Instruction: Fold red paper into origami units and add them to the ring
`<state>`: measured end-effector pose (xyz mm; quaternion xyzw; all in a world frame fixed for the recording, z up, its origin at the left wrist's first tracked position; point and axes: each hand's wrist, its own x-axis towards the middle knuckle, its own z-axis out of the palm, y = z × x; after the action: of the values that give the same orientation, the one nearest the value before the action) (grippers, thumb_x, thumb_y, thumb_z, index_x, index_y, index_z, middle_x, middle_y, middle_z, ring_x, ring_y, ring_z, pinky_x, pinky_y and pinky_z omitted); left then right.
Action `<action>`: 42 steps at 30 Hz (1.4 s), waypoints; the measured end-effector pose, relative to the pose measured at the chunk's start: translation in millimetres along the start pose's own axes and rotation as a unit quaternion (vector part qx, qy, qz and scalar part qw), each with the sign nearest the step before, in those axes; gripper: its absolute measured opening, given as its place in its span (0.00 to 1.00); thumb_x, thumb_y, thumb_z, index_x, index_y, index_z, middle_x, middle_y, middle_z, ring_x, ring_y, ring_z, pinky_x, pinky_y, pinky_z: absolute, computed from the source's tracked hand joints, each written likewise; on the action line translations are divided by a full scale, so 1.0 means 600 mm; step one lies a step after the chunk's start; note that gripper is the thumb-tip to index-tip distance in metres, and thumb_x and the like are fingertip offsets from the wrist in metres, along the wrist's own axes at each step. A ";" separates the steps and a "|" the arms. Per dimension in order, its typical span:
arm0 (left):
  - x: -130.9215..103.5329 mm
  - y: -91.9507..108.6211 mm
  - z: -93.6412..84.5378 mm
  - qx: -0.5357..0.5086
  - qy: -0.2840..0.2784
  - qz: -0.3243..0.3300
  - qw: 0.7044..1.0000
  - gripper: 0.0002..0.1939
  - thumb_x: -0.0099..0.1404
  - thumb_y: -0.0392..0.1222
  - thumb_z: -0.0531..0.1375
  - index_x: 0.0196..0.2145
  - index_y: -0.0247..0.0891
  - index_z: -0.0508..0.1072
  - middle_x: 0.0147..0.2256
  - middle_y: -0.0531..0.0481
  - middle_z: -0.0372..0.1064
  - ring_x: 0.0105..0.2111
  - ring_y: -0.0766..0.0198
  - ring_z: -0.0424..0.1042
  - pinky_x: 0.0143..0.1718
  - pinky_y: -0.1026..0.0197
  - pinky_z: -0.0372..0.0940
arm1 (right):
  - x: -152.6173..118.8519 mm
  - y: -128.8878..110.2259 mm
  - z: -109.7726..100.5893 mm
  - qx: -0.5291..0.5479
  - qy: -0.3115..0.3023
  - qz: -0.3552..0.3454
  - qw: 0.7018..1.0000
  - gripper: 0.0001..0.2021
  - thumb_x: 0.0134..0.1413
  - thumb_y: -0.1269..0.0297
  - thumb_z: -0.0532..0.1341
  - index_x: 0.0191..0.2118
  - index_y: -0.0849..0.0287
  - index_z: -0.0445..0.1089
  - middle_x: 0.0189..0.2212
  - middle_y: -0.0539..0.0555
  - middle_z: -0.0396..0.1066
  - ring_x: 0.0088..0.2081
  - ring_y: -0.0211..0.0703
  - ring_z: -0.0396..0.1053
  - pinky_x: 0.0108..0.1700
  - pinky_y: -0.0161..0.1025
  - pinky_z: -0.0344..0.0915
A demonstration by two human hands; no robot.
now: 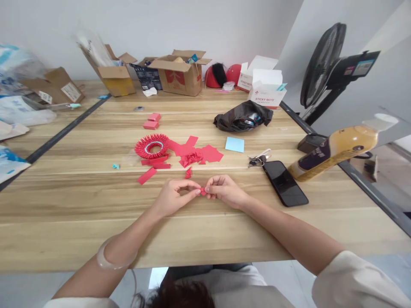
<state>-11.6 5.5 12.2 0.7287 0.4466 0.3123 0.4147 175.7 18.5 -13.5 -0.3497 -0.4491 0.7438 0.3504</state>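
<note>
A small piece of red paper (pixel 203 191) is pinched between my left hand (pixel 175 196) and my right hand (pixel 226 191), low over the wooden table (pixel 205 239). Just beyond my fingers lies a folded red piece (pixel 188 173). Farther back, red paper sheets (pixel 210 154) lie flat with a heap of small folded red pieces (pixel 192 158) on them. Left of these sits a spiky red paper ring (pixel 152 146) with a light blue inner band. Red strips (pixel 147 176) lie in front of the ring, and two small red stacks (pixel 150 125) are behind it.
A black phone (pixel 285 183), keys (pixel 257 160) and a tilted yellow bottle (pixel 334 152) are at the right. Behind them are blue notes (pixel 234 144) and a black bag (pixel 243 116). Cardboard boxes (pixel 181 79) line the wall; a fan (pixel 324 66) stands at the right.
</note>
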 end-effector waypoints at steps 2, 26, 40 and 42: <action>0.000 0.001 0.000 -0.001 -0.004 -0.009 1.000 0.08 0.58 0.42 0.59 0.30 0.36 0.76 0.29 0.48 0.75 0.29 0.62 0.72 0.32 0.64 0.65 | 0.000 0.001 0.002 0.012 0.001 0.010 1.000 0.07 0.37 0.67 0.66 0.22 0.64 0.68 0.19 0.49 0.69 0.19 0.30 0.61 0.24 0.31 0.54; -0.002 -0.001 0.019 -0.071 0.029 -0.051 0.996 0.10 0.60 0.44 0.56 0.29 0.35 0.71 0.26 0.48 0.74 0.28 0.64 0.73 0.33 0.63 0.66 | 0.000 0.006 0.006 -0.060 0.034 -0.015 0.998 0.09 0.41 0.62 0.65 0.26 0.63 0.69 0.19 0.49 0.67 0.20 0.30 0.60 0.23 0.30 0.56; 0.002 -0.008 0.016 -0.085 0.008 -0.069 0.994 0.11 0.59 0.44 0.58 0.27 0.33 0.73 0.24 0.47 0.74 0.26 0.63 0.73 0.30 0.64 0.66 | 0.000 0.007 0.007 -0.062 0.023 -0.030 0.997 0.08 0.39 0.64 0.66 0.27 0.63 0.71 0.19 0.48 0.68 0.21 0.31 0.60 0.25 0.31 0.56; 0.002 -0.006 0.017 -0.084 0.009 -0.061 0.995 0.11 0.60 0.44 0.57 0.28 0.33 0.73 0.25 0.47 0.74 0.26 0.63 0.73 0.30 0.64 0.66 | 0.001 0.010 0.006 -0.043 0.030 -0.028 0.998 0.07 0.39 0.66 0.66 0.26 0.63 0.71 0.19 0.48 0.68 0.20 0.30 0.59 0.24 0.30 0.56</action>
<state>-4.3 4.0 4.3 0.6598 0.4666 0.3292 0.4885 170.9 15.5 -17.5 -0.3739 -0.4794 0.7031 0.3688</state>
